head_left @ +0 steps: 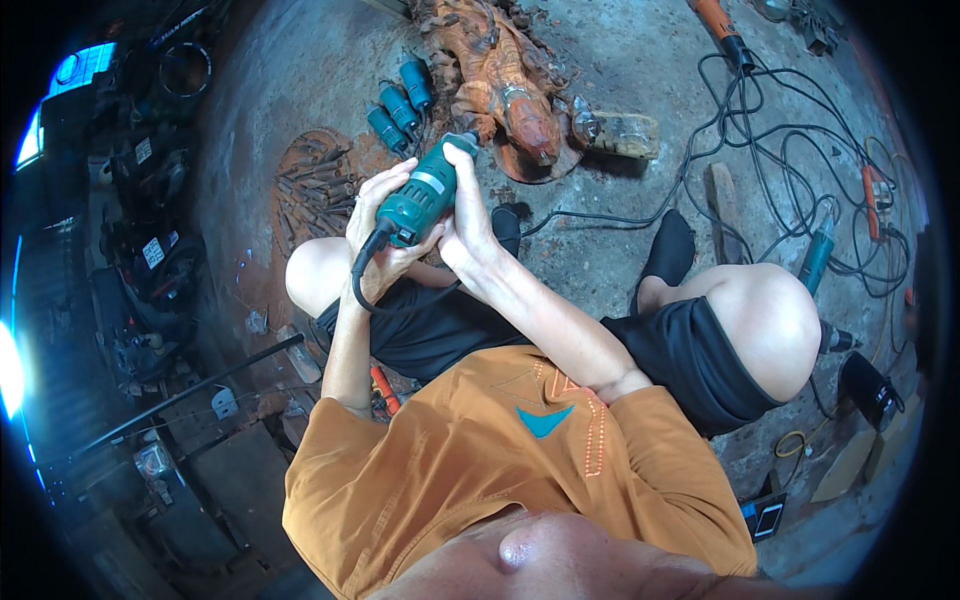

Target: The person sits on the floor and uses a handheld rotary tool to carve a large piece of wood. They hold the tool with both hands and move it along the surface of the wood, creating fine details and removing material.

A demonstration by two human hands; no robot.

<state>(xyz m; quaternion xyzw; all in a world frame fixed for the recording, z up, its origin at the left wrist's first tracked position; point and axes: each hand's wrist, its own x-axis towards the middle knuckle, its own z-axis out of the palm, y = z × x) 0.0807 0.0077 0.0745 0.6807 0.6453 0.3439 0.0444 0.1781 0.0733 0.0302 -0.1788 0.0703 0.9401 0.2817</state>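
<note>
Grinder (420, 195) clamped between left hand (375, 215), right hand (465, 215).

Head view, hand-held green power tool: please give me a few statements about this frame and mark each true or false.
1. Both hands grip the green power tool. True: left hand and right hand both wrap it.
2. The tool is cordless. False: a black cord leaves its rear end.
3. A reddish wood carving lies on the floor ahead of the tool. True.
4. The three teal cylindrical tools lie right of the carving. False: they lie to its left.
5. The person wears a blue shirt. False: the orange shirt is plain to see.
</note>
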